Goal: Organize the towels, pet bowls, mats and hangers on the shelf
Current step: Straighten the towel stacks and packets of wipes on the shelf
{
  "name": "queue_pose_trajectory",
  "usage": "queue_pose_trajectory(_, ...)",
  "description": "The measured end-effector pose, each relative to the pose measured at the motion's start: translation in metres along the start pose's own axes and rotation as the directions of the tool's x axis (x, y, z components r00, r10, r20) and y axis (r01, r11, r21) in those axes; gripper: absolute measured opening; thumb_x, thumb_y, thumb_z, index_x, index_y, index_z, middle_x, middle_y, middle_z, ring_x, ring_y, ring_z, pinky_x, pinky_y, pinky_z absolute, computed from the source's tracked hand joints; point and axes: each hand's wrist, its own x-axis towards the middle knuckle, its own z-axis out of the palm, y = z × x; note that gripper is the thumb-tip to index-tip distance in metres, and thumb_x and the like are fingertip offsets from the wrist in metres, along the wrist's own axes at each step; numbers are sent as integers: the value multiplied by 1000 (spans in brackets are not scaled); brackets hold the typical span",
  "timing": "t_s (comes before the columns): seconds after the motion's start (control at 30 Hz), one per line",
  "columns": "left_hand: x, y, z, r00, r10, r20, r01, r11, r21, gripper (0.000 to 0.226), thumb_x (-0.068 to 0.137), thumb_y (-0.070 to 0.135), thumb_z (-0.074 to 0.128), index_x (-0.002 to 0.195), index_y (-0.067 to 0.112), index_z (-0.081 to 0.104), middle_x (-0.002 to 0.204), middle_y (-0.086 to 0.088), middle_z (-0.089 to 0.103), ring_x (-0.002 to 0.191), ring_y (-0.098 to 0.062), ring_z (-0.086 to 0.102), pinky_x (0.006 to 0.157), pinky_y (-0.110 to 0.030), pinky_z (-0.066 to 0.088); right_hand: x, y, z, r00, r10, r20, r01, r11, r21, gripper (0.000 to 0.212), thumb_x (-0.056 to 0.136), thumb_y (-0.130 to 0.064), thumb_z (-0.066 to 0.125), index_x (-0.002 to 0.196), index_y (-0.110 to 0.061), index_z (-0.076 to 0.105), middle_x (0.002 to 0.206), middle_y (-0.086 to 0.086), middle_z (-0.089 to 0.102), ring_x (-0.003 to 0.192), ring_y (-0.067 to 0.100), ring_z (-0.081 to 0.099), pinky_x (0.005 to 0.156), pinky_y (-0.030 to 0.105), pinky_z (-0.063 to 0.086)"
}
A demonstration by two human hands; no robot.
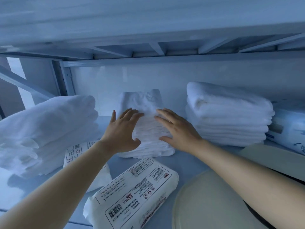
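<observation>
Risk: middle stack (148,128) of towels sits mid-shelf (189,162), near the back, between a slumped left stack (49,123) and a squared right stack (227,116). Its top towel looks rumpled (folds loose), so an uneven push may skew or tip the layers, or crowd the wipes pack (135,192) in front. Left hand (122,129) and right hand (178,129): apart, fingers spread and straight, touching opposite sides of the stack, gripping nothing.

Both hands (148,128) flat against middle towel stack (148,129) on shelf (186,161)
</observation>
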Motion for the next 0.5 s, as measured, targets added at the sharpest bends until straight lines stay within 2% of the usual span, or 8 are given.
queue_pose_trajectory(0.1,9,14,-1,994,75,-79,-79,996,-47,76,70,31,61,140,25,35,144,5,38,138,-16,28,115,-44,14,-11,10,-13,999,48,-15,-48,998,-29,67,85,-32,65,143,-18,34,155,-2,20,143,15,16,108,33,31)
queue_pose_trajectory(0.23,28,46,-1,976,118,-183,-138,985,-101,63,76,33,63,135,23,43,135,2,48,127,-20,42,106,-35,31,-33,26,-33,993,112,-35,-115,990,-85,65,86,-32,63,143,-18,34,155,-1,20,143,15,15,107,32,31)
queue_pose_trajectory(0.5,63,124,-2,966,213,-146,-233,963,-134,63,80,36,58,138,28,35,140,7,39,128,-15,39,86,-30,42,-81,77,-78,975,216,-46,-221,960,-170,66,85,-31,65,142,-18,35,154,-2,20,142,17,18,103,34,38)
